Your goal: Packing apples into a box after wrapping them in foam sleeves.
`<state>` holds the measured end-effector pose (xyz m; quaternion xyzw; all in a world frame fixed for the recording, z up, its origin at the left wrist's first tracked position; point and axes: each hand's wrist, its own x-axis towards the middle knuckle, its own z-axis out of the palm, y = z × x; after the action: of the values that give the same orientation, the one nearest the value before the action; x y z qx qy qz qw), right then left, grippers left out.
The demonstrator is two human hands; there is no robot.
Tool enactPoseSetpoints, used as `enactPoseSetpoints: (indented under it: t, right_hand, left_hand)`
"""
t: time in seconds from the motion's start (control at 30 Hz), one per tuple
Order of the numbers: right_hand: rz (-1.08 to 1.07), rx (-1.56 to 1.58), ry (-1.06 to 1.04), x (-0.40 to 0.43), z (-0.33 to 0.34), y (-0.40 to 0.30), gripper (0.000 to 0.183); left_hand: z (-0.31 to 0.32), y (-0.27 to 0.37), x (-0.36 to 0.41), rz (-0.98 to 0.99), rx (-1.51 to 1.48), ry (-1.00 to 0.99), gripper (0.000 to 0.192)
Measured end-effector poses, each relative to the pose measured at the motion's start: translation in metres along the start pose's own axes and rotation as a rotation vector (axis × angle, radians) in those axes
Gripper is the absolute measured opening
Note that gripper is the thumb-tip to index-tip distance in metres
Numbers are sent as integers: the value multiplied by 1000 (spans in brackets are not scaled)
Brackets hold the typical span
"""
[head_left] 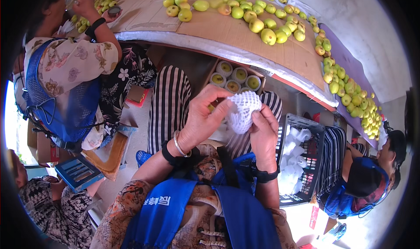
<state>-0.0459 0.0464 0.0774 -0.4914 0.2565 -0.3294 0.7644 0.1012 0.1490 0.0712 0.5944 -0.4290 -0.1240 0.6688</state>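
My left hand (pixel 208 112) and my right hand (pixel 265 127) hold a white foam fruit net (pixel 244 109) between them, above my lap. The thumb and forefinger of my left hand pinch its upper left edge, and my right hand's fingers grip its right side. I cannot see any fruit inside the net. Just beyond my hands, a cardboard box (pixel 215 63) holds several yellow-green fruits in white foam nets (pixel 239 74), set side by side. To the right of my right hand stands a dark plastic crate (pixel 315 163) with white foam nets (pixel 293 157) in it.
A cardboard-covered table (pixel 223 29) curves ahead, bearing many loose yellow-green fruits (pixel 257 25). A person (pixel 65 85) sits at the left, holding things over the table. Another person (pixel 361 180) sits beyond the crate. A third person (pixel 55 209), lower left, is beside a blue box (pixel 78 173).
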Motion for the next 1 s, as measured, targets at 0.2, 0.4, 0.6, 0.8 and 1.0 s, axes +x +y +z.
enactPoseSetpoints:
  t: [0.2,0.4,0.6,0.8,1.0]
  right_hand:
    - [21,75,1,10,-12,7,24]
    - [-1,37,-36,7,-8,9,24]
    - [-47,64,-59,4,-5,9,27]
    - [-62,-5,-104,1,-2,10,29]
    - [-194,-267,4,-1,3,13,25]
  left_hand:
    - [2,0,1,-33,-7,72,11]
    - [4,7,-3,-225,-126,-45,19]
    - [0,7,-3,-160,-88,-168,24]
    - [2,3,-6,-223,-95,-194,21]
    - [9,0,-9,-201,-109,-72,18]
